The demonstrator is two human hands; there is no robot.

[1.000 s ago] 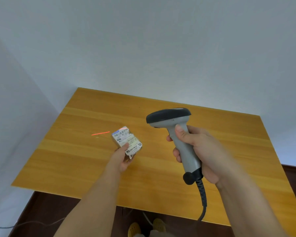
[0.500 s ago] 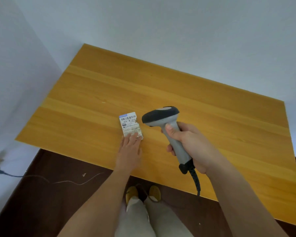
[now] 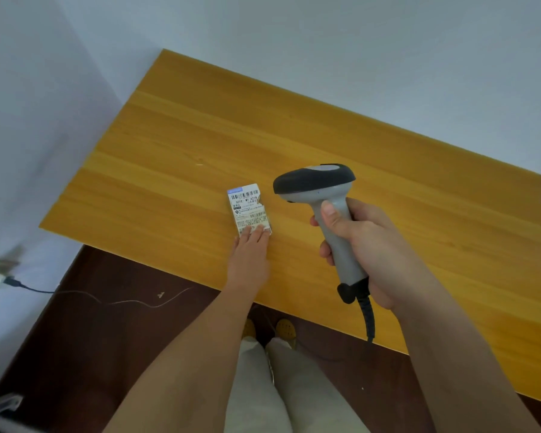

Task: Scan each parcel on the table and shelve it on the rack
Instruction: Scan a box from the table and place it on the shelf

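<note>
A small parcel (image 3: 248, 207) with a white barcode label lies flat on the wooden table (image 3: 403, 195), near its front edge. My left hand (image 3: 250, 254) rests on the parcel's near end with straight fingers. My right hand (image 3: 366, 242) grips the grey handle of a barcode scanner (image 3: 319, 189); its dark head hangs just right of the parcel and above the table. The scanner's black cable drops over the table's front edge. No rack is in view.
White walls stand behind and to the left of the table. Below the front edge are a dark floor, my legs and yellow shoes (image 3: 286, 328). A thin cable (image 3: 107, 300) runs across the floor from a plug at the left wall.
The parcel was held tilted up with a red scan line beside it; now it lies flat on the table under my left fingers. The view has tipped downward. The scanner stays in my right hand.
</note>
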